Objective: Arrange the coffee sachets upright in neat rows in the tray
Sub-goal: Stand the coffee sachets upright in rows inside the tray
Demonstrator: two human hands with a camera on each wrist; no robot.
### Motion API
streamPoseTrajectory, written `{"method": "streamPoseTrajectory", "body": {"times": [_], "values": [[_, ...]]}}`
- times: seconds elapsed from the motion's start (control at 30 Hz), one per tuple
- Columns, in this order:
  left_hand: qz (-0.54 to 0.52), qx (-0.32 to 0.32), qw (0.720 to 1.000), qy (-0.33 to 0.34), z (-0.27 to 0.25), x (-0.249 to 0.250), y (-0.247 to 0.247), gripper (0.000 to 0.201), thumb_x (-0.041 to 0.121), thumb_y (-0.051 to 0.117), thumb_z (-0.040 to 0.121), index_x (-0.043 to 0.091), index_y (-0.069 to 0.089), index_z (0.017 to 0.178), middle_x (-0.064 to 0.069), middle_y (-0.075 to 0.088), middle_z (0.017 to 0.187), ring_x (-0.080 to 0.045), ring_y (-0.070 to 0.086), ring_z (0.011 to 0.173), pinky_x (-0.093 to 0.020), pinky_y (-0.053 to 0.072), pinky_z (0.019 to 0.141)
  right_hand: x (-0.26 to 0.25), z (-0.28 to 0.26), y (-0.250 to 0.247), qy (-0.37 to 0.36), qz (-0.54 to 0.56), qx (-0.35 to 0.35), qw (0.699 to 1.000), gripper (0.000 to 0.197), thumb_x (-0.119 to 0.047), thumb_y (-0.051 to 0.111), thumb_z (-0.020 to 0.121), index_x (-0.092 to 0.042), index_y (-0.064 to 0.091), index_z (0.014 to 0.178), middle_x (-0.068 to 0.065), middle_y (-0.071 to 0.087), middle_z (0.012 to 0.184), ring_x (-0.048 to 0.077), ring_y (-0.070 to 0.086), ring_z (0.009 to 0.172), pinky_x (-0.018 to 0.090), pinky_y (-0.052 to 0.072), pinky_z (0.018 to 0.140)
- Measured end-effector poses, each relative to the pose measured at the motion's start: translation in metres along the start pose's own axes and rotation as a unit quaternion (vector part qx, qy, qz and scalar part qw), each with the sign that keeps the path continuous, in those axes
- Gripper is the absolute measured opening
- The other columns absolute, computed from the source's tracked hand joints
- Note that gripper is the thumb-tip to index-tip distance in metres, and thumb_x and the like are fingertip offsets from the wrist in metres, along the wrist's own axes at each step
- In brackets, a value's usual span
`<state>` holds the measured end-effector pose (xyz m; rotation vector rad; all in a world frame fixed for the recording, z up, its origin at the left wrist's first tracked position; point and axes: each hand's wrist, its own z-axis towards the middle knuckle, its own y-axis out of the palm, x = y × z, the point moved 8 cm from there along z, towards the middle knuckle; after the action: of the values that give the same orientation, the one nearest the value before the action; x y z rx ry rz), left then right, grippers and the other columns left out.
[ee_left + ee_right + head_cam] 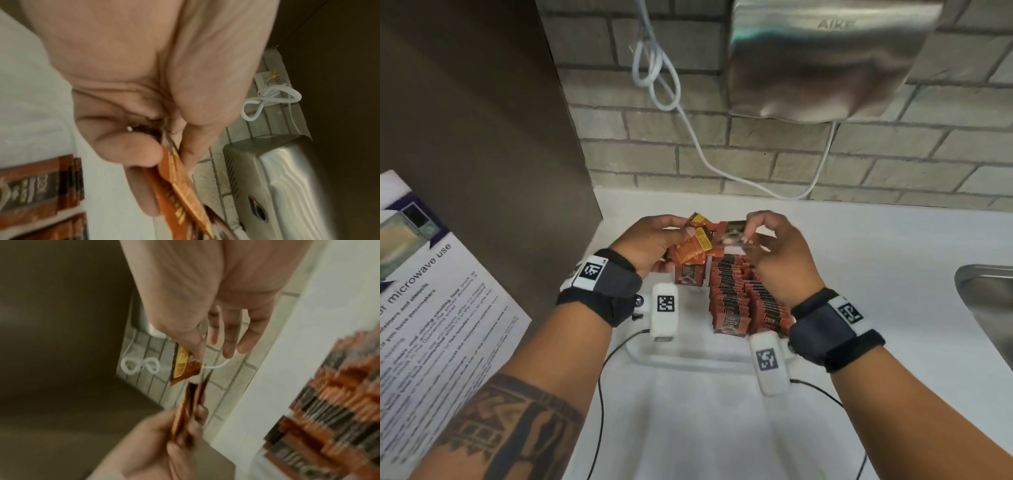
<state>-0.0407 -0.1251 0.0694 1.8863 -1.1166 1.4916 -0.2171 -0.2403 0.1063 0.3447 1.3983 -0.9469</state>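
My left hand [667, 236] grips a small bunch of orange-brown coffee sachets [693, 248] above the far end of the tray; the same bunch of sachets [180, 183] shows between its thumb and fingers in the left wrist view. My right hand [763, 236] pinches a single sachet [734, 233] by its edge, close beside the bunch; that single sachet [183, 366] hangs from thumb and forefinger, the other fingers spread. Below both hands, two rows of upright sachets [743, 298] stand in the clear tray [688, 359], and a short row [688, 277] stands to their left.
A steel hand dryer [825, 61] hangs on the brick wall with a looped white cable [654, 68]. A brown cabinet side [482, 120] carries a microwave notice [431, 291] on the left. A steel sink rim [986, 301] lies at the right. Thin black wires [602, 394] trail over the white counter.
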Motion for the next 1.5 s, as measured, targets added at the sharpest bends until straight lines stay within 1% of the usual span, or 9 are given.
{"method": "streamPoseTrajectory", "body": {"times": [0.13,0.27,0.37,0.53,0.73,0.87,1.0,1.3,1.5], "values": [[-0.042,0.007,0.999,0.014,-0.002,0.004,0.013,0.016,0.027,0.063,0.098,0.018,0.068,0.111,-0.002,0.069,0.079,-0.011,0.063,0.060,-0.021,0.049,0.047,0.001,-0.001,0.007,-0.032,-0.051,-0.014,0.998,0.039,0.012,0.051,0.082,-0.026,0.063,0.082,-0.009,0.072,0.095,0.014,0.069,0.083,0.040,0.058,0.074],[-0.068,-0.005,0.997,0.023,-0.006,0.008,0.022,0.017,0.027,0.062,0.099,0.015,0.066,0.110,-0.005,0.073,0.086,-0.012,0.070,0.067,-0.024,0.054,0.051,0.004,-0.002,0.007,-0.013,-0.047,-0.025,0.999,0.044,0.011,0.046,0.084,-0.026,0.069,0.088,-0.014,0.070,0.085,0.001,0.062,0.069,0.023,0.047,0.063],[-0.073,-0.005,0.997,0.025,-0.008,0.010,0.024,0.014,0.025,0.062,0.099,0.015,0.065,0.107,-0.007,0.073,0.087,-0.015,0.071,0.068,-0.027,0.057,0.054,0.010,0.000,0.009,0.042,-0.030,-0.054,0.997,0.042,0.008,0.051,0.082,-0.028,0.071,0.091,-0.013,0.073,0.087,0.019,0.069,0.074,0.046,0.058,0.070],[-0.104,-0.056,0.993,0.015,-0.012,0.014,0.039,0.010,0.016,0.059,0.100,0.012,0.061,0.109,-0.010,0.075,0.092,-0.023,0.075,0.080,-0.035,0.061,0.063,0.010,0.005,0.007,0.060,0.012,-0.010,0.998,0.017,-0.036,0.077,0.083,-0.023,0.067,0.082,-0.004,0.074,0.086,0.018,0.071,0.087,0.040,0.058,0.084],[-0.109,-0.072,0.991,0.028,-0.018,0.012,0.039,0.027,0.002,0.060,0.095,0.013,0.055,0.120,-0.010,0.072,0.104,-0.028,0.074,0.086,-0.037,0.061,0.064,0.016,0.011,0.006,0.118,0.094,-0.003,0.989,0.054,-0.017,0.084,0.078,-0.021,0.048,0.119,0.006,0.073,0.101,0.021,0.073,0.088,0.036,0.061,0.075],[-0.139,-0.066,0.987,0.041,-0.018,0.012,0.033,0.045,-0.004,0.058,0.093,0.019,0.055,0.132,-0.005,0.071,0.110,-0.028,0.072,0.090,-0.040,0.061,0.066,0.014,0.010,0.004,0.131,0.072,-0.010,0.989,0.033,-0.014,0.073,0.083,-0.007,0.055,0.109,0.012,0.071,0.101,0.031,0.073,0.092,0.055,0.058,0.085],[-0.173,-0.020,0.983,0.052,-0.017,0.012,0.026,0.041,-0.006,0.060,0.091,0.021,0.059,0.123,-0.006,0.073,0.106,-0.027,0.072,0.089,-0.038,0.060,0.064,0.012,0.007,0.006,0.152,0.231,-0.004,0.961,0.019,0.003,0.046,0.099,-0.009,0.043,0.114,0.017,0.069,0.099,0.031,0.074,0.082,0.042,0.060,0.076],[-0.173,-0.003,0.984,0.049,-0.020,0.013,0.033,0.018,0.022,0.060,0.100,0.020,0.062,0.118,-0.002,0.073,0.105,-0.021,0.074,0.089,-0.040,0.063,0.068,0.012,0.003,0.014,0.103,0.062,-0.046,0.992,0.022,-0.013,0.077,0.086,-0.013,0.066,0.105,0.001,0.073,0.095,0.013,0.068,0.081,0.029,0.056,0.066],[-0.180,0.011,0.984,0.013,-0.020,0.008,0.027,0.020,0.022,0.059,0.101,0.017,0.063,0.120,-0.010,0.075,0.107,-0.027,0.076,0.088,-0.040,0.063,0.065,-0.020,0.003,-0.011,-0.121,-0.106,0.084,0.983,0.026,-0.008,0.077,0.083,-0.031,0.073,0.093,-0.011,0.057,0.095,0.005,0.052,0.084,0.015,0.043,0.075]]}}
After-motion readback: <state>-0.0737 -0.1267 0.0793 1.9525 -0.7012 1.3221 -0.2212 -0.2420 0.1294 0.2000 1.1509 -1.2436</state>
